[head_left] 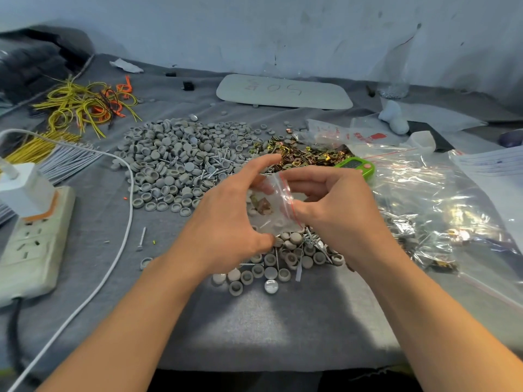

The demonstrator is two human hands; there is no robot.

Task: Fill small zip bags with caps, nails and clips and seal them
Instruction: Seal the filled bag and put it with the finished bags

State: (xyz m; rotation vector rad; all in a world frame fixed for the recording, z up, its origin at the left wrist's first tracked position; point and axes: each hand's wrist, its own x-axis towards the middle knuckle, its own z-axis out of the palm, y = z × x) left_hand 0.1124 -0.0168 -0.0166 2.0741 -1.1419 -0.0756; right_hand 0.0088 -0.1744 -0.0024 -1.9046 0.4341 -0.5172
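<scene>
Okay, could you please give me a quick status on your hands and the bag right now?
Left hand holds small zip bag, right hand pinches its red zip edge. Caps and clips inside; seal unclear. Nothing in the way.

Small packing workshop: heaped grey caps (175,162), brass clips (305,154), wire bundles (85,103), cloth-covered bench (254,321).

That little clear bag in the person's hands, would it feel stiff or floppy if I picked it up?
Probably floppy: the small zip bag crumples between the left hand and right hand. Likely light, holding only a few small parts. The glossy film may be slippery.
</scene>
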